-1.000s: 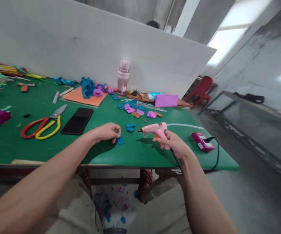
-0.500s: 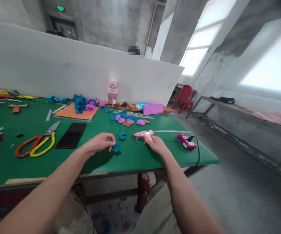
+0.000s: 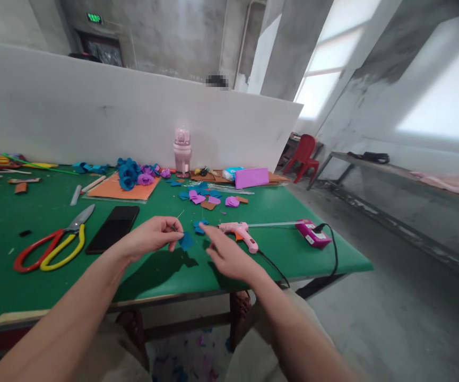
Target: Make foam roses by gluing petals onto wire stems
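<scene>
Pinched between the thumb and fingers of my left hand (image 3: 157,233) is a small blue paper piece (image 3: 187,242), held just above the table. A thin wire-like line sticks up from behind those fingers. My right hand (image 3: 227,252) is empty, fingers stretched toward a little pile of blue paper pieces (image 3: 199,228); whether it touches them I cannot tell. Just behind that hand a pink glue gun (image 3: 242,229) lies on its side, a clear glue stick (image 3: 277,225) running out of its back. My right fingers partly hide its nozzle.
Blue and purple paper pieces (image 3: 205,196) lie farther back. To the left are a black phone (image 3: 113,228) and red-and-yellow-handled scissors (image 3: 60,244). Paper roses (image 3: 129,175) rest on orange sheets. A pink bottle (image 3: 182,154) stands by the white partition; a purple box (image 3: 312,232) has a cable plugged in.
My right hand has let go of the glue gun, now lying on the table, and moved left toward the blue pieces. My left hand still pinches its blue piece. The view has shifted slightly.
</scene>
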Motion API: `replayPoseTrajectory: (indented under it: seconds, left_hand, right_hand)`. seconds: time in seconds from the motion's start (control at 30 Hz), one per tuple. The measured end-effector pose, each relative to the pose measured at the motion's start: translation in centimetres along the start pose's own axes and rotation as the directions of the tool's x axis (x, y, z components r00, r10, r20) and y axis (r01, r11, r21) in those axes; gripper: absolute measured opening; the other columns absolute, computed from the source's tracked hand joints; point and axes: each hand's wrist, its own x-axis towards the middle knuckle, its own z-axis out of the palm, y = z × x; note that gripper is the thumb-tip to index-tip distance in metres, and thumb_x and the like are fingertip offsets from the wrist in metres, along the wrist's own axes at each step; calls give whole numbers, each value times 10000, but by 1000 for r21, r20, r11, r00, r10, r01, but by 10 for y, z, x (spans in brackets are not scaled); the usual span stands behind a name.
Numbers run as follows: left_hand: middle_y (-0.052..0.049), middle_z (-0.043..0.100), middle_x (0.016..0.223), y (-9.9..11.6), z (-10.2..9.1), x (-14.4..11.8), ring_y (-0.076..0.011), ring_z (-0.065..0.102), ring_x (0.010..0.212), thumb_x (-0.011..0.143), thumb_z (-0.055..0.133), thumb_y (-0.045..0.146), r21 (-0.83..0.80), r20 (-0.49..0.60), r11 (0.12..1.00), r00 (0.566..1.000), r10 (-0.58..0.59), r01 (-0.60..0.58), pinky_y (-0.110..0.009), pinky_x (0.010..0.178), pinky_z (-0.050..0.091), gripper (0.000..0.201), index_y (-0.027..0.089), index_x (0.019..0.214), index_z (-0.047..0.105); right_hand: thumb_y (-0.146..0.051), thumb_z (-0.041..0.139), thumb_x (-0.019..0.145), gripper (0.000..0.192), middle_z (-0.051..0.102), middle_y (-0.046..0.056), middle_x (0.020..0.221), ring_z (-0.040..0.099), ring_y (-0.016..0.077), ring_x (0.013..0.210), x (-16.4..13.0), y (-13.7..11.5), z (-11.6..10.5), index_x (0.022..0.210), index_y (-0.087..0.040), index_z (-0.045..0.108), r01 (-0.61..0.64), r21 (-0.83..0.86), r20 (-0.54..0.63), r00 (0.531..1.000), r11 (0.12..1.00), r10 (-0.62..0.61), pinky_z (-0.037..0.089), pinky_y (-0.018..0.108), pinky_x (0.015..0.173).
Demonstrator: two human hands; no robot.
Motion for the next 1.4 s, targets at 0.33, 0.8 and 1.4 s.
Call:
replayPoseTrajectory:
  seconds: [0.33, 0.8, 1.4]
  left_hand:
    - [42, 518, 490, -5, -24, -6, -44, 269, 374, 701, 582, 400, -23, -178, 999, 984, -27, 23, -176, 378, 136, 248, 167, 731, 504]
    - [17, 548, 515, 2, 20, 9, -97, 435, 484, 730, 521, 357, 150, 64, 989, 998, 6, -15, -202, 458, 270, 202, 156, 715, 537]
    - [2, 627, 730, 1, 69, 10, -102, 527, 480, 827, 412, 386, -262, -215, 951, 971, 107, -163, -238, 517, 400, 187, 208, 845, 357]
  right_hand:
    - [-363, 575, 756, 227, 618, -12, 636, 522, 88, 569, -9, -40, -22, 770, -158, 671, -183, 492, 540, 831, 851, -133, 397, 172, 543]
    - [-265, 586, 682, 105, 550, -22, 621, 472, 101, 579, 20, -13, 17, 715, -166, 604, -396, 488, 54, 903, 778, 426, 361, 222, 535]
    - [-276, 633, 616, 141, 470, -44, 590, 430, 96, 565, 33, 7, 6, 616, -188, 523, -42, 923, -247, 697, 383, 673, 383, 235, 597]
